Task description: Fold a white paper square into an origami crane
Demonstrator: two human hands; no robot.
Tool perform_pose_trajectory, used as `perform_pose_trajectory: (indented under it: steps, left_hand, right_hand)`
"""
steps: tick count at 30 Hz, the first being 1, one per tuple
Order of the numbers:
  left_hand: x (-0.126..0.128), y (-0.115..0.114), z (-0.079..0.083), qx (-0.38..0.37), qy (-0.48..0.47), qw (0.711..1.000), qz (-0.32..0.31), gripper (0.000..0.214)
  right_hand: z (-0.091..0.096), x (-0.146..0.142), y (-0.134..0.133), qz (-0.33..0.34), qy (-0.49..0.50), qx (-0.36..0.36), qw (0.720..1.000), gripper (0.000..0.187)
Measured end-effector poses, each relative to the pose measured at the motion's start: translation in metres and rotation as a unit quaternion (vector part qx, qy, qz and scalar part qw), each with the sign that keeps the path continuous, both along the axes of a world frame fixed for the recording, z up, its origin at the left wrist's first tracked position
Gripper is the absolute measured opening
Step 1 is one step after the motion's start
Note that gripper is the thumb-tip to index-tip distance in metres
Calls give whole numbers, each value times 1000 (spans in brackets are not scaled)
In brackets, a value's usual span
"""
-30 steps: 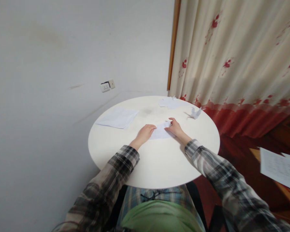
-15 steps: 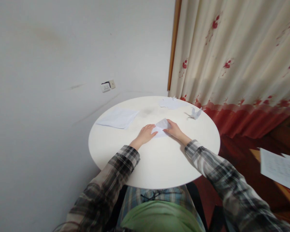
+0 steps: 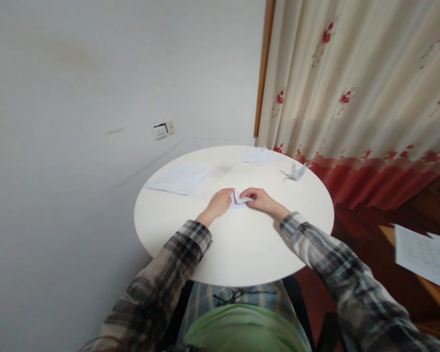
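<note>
A small sheet of folded white paper [image 3: 237, 206] lies near the middle of the round table, with an upper flap bent over it. My left hand [image 3: 219, 203] holds the paper's left side against the tabletop, its fingers together along that edge. From the right, my right hand [image 3: 261, 200] grips the flap, its fingers curled over it. My fingers partly cover the paper, so its full outline is hidden. Just beyond my right hand stands a folded paper crane [image 3: 297, 172].
The round white table [image 3: 238, 259] stands against a wall with a socket [image 3: 160, 132]. White paper sheets [image 3: 179, 179] lie at its left, more paper pieces [image 3: 258, 156] at the back. A patterned curtain [image 3: 326, 107] hangs behind; written sheets [image 3: 423, 256] lie at the lower right.
The raised flap of the paper has come down toward me. My right hand has moved slightly left with it, its fingers now more curled. My left hand has barely moved.
</note>
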State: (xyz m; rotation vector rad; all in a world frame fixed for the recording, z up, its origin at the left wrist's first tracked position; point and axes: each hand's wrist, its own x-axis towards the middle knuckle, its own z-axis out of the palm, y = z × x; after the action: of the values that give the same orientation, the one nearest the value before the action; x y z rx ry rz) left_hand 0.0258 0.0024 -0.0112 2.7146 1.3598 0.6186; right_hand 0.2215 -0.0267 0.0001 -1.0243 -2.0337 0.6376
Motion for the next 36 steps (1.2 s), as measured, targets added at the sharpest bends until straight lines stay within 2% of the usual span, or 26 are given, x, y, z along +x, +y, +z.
perform_pose_trajectory:
  steps: [9, 18, 22, 27, 32, 36]
  left_hand:
    - [2, -2, 1, -5, 6, 1000, 9, 41]
    - [2, -4, 0, -34, 57, 998, 9, 49]
    - [2, -5, 0, -57, 75, 995, 12, 54]
    - [2, -7, 2, -69, 83, 994, 9, 56]
    - [4, -13, 5, -51, 94, 994, 8, 52]
    - [7, -15, 6, -22, 96, 995, -17, 48]
  right_hand:
    - [4, -1, -3, 36, -18, 12, 999, 28]
    - [8, -1, -6, 54, -33, 33, 997, 21]
    - [9, -1, -6, 60, -20, 18, 998, 13]
    - [7, 0, -4, 65, -23, 18, 997, 14]
    - [6, 0, -4, 61, -29, 28, 997, 15]
    - [7, 0, -3, 72, -18, 29, 997, 14]
